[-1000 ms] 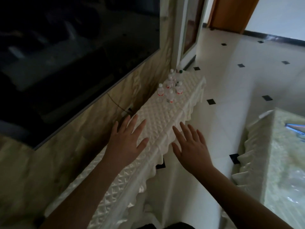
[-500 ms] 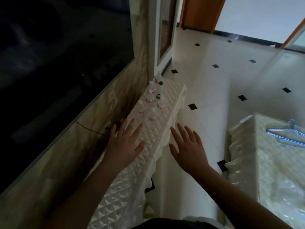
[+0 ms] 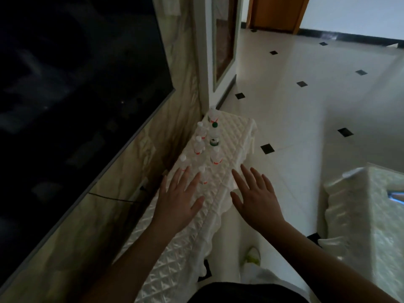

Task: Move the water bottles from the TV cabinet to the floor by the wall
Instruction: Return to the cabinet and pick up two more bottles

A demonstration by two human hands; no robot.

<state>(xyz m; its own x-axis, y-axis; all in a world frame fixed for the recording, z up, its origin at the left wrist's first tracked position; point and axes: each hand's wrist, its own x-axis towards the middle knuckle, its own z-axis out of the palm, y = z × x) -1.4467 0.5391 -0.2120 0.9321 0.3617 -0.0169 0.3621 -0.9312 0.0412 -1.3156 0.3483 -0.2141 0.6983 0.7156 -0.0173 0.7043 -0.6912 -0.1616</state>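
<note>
Several small clear water bottles with white caps and red labels stand on the far end of the TV cabinet, which is covered in quilted white cloth. One bottle has a green cap. My left hand is spread flat above the cabinet top, its fingertips just short of the two nearest bottles. My right hand is spread over the cabinet's front edge. Neither hand holds anything.
A large dark TV screen hangs on the marbled wall at left. Beyond the cabinet is pale tiled floor with black diamond insets and a framed panel on the wall. A cloth-covered table stands at right.
I have come closer to the bottles along the cabinet. Both hands, still spread, now reach nearly to the nearest bottles.
</note>
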